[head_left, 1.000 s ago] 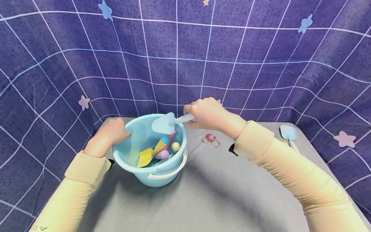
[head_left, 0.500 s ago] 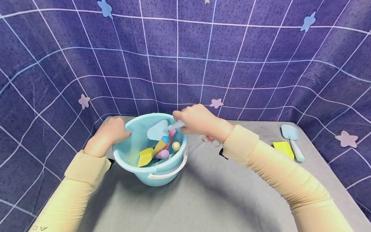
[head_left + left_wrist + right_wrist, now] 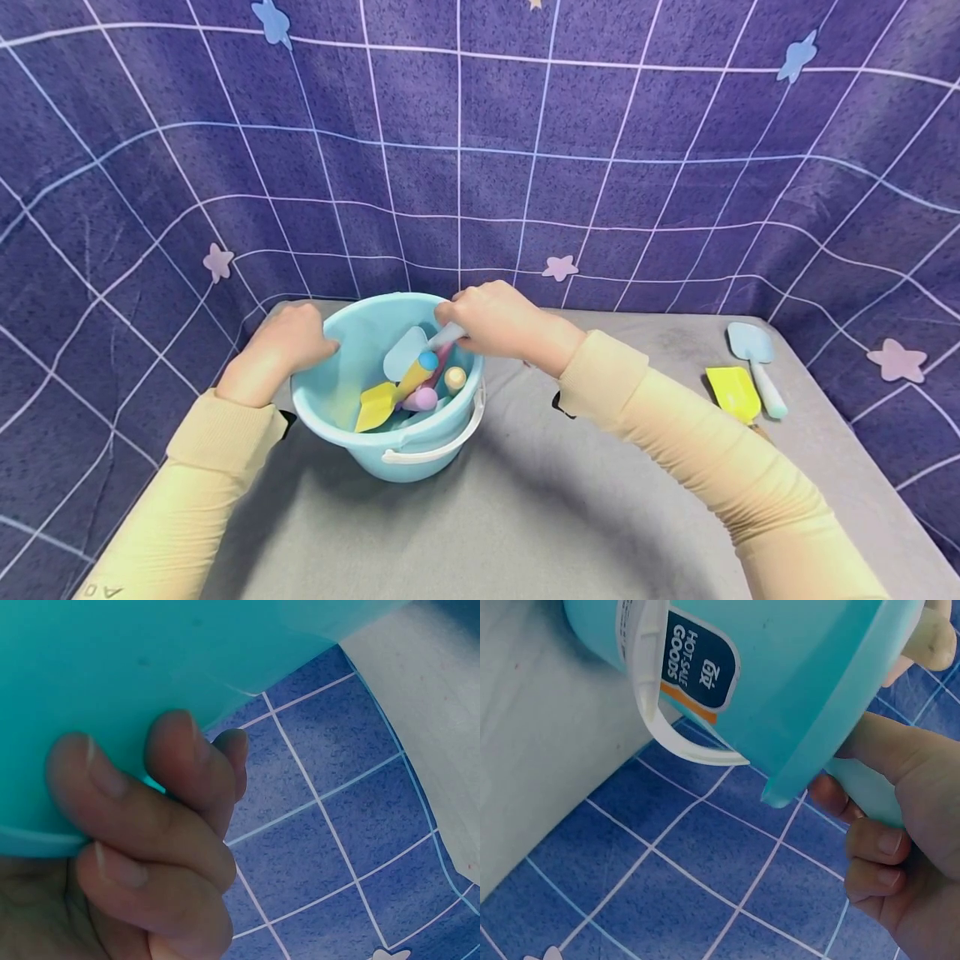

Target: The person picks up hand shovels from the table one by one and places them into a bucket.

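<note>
A light blue bucket (image 3: pixel 390 462) stands on the grey surface with its white handle (image 3: pixel 435 454) hanging at the front right. At its left rim my left hand (image 3: pixel 288 337) grips the edge, and in the left wrist view its fingers (image 3: pixel 142 810) curl against the outer wall. My right hand (image 3: pixel 498 321) holds a light blue toy shovel (image 3: pixel 405 354) by its handle over the right rim, blade down inside the bucket. Beside that blade lie a yellow toy shovel (image 3: pixel 377 407) with a blue handle end, a purple knob-ended piece (image 3: pixel 425 400) and a cream rounded end (image 3: pixel 454 379).
On the right of the grey surface (image 3: pixel 525 517) lie another light blue shovel (image 3: pixel 750 343) and a yellow blade (image 3: pixel 735 393), partly behind the right sleeve (image 3: pixel 697 433). A purple, star-printed cloth (image 3: pixel 495 108) closes off the back and sides.
My right hand has moved left and slightly down, carrying the light blue shovel from above the bucket's rim into it. The left hand stays at the rim.
</note>
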A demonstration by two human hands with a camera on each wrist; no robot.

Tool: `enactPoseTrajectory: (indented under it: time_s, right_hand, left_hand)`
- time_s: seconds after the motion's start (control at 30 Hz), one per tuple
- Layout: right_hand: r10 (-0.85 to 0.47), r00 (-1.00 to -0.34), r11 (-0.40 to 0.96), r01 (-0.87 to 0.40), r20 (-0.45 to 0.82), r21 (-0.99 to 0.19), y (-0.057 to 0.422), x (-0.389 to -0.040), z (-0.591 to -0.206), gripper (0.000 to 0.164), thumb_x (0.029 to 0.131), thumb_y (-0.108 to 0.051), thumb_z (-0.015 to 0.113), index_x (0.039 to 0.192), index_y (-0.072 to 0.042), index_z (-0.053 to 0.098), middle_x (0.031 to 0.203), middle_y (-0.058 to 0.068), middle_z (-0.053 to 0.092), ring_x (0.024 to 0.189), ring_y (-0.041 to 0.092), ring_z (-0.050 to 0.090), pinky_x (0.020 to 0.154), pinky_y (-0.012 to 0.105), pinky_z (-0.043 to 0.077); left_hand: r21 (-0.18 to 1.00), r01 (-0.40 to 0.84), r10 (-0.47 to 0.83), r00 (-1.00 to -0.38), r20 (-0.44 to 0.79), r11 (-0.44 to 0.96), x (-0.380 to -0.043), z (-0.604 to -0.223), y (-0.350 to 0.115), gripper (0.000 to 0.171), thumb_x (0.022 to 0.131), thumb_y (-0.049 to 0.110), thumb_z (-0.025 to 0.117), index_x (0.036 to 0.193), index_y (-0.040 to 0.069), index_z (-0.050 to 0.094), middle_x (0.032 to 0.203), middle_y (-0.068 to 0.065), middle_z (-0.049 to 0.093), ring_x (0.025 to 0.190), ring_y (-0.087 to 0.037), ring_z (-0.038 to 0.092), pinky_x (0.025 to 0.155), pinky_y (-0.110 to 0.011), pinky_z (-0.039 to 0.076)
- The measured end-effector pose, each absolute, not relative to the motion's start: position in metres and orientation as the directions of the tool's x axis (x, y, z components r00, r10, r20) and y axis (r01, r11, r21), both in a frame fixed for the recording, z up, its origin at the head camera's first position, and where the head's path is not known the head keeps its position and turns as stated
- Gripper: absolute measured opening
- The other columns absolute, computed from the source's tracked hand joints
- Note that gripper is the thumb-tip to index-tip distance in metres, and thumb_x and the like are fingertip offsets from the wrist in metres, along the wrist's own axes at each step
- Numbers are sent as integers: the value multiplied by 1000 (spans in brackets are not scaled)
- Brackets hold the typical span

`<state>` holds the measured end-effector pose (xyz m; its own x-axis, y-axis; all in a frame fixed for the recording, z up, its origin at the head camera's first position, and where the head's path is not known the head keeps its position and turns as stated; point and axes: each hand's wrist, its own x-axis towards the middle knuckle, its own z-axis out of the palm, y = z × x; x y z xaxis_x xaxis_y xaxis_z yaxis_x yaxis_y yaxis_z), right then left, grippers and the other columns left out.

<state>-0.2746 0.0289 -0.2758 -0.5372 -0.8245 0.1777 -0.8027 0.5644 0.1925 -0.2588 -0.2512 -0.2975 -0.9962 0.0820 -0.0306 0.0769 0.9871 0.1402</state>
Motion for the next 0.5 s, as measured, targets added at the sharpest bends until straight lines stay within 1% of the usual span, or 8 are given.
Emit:
enactPoseTrajectory:
  time_s: [0.13,0.27,0.4,0.5]
  right_hand:
    - [-825,-545,565,-801,149,200,23,-274,-279,25,79,-24,74,102,-19,66,89,1,68,78,20,66,65,38,52]
    - [-834,-534,552,-804,139,222,18,-273,-283,24,79,-26,74,99,-16,65,86,3,67,76,20,65,66,37,52]
    - [-842,-523,538,-806,130,247,14,-273,-286,23,78,-23,75,96,-14,64,82,4,66,72,17,63,65,35,52]
    - [-843,-522,537,-807,130,244,12,-273,-288,21,77,-21,75,94,-14,65,80,3,66,71,16,62,65,35,52]
  left_hand:
    - [140,71,77,-996,-34,988,-259,-298,-252,24,80,22,58,66,2,56,65,-11,53,62,-25,54,54,-36,45]
    - [139,69,73,-997,-30,988,-259,-299,-253,24,80,22,57,65,3,56,65,-11,53,61,-25,53,53,-35,44]
    - [136,74,79,-997,-25,988,-259,-298,-252,24,80,22,57,65,3,56,65,-11,53,60,-25,53,53,-35,45]
    - [134,78,82,-996,-27,988,-260,-298,-252,25,80,22,58,65,3,56,65,-11,53,61,-25,53,54,-36,45]
